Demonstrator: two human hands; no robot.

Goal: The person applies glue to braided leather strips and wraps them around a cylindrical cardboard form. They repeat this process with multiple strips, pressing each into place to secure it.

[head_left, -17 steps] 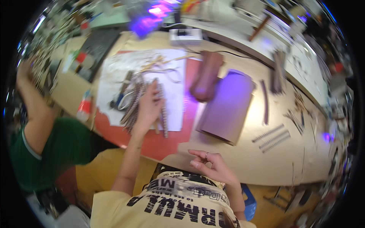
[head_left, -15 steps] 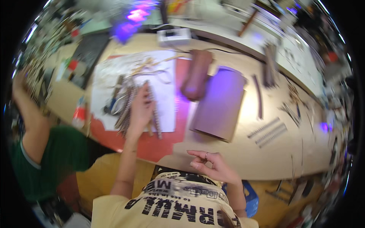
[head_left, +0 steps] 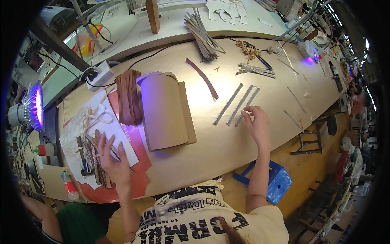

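Observation:
My right hand (head_left: 257, 124) is at the right of the table, thumb and forefinger pinched on the rightmost of three grey braided strips. Left of it lie a middle grey strip (head_left: 240, 106) and another grey strip (head_left: 228, 105), roughly parallel. My left hand (head_left: 115, 162) hangs over a bundle of brown braided strips (head_left: 97, 168), fingers spread, with nothing plainly held. Under that bundle is a white paper sheet (head_left: 73, 142) on a red sheet (head_left: 140, 179). A dark-handled tool (head_left: 80, 148) lies beside the bundle, and pale loose strips (head_left: 95, 118) curl above it.
Between my hands stands a rolled brown board (head_left: 164, 112), beside a bundle of reddish-brown straps (head_left: 129, 97). A single brown strip (head_left: 202, 79) lies right of it. Farther back are grey strips (head_left: 201, 38). A lit lamp (head_left: 34, 105) stands left; a blue stool (head_left: 276, 183) is below the table edge.
The view has swung right. My right hand has moved from near my body out to the grey strips and pinches one. My left hand has opened over the brown braided bundle.

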